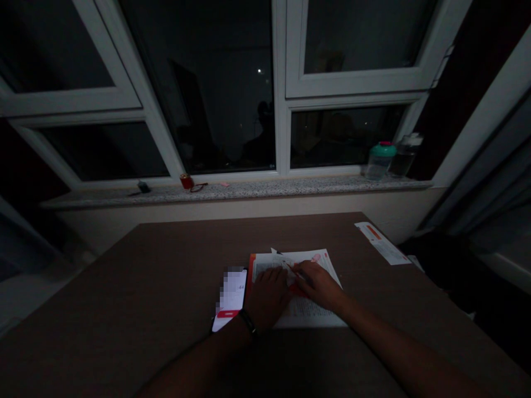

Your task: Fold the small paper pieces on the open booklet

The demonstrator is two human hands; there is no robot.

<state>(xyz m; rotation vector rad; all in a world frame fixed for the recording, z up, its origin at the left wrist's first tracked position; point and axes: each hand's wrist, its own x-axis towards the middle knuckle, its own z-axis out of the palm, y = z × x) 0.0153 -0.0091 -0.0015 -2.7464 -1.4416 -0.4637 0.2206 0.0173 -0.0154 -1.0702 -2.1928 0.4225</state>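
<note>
Left hand: the person's left hand (267, 297), with a black wristband (248, 321), lies on the near left part of the papers. Its fingers curl downward onto the sheets; the dim light hides whether they pinch anything, so I cannot tell.

Right hand: the person's right hand (317, 286) rests on the papers just beside the left hand. Its fingers are closed around a slim dark pen (301, 278), whose tip points toward the left hand.

Papers: a stack of white printed sheets with an orange edge (297, 288) lies flat on the table, under both hands.

Phone: a smartphone (231, 298) lies just left of the papers, its lit white screen showing a red bar.

Table: a brown wood-grain table (124, 293) fills the lower view. A loose white-and-orange sheet (382, 243) lies at its far right corner.

Windowsill: a speckled stone sill (232, 192) holds a teal-lidded clear plastic bottle (379, 161), a clear bottle (405, 155), and a small red object (186, 181) beside dark-framed glasses (199, 187).
</note>
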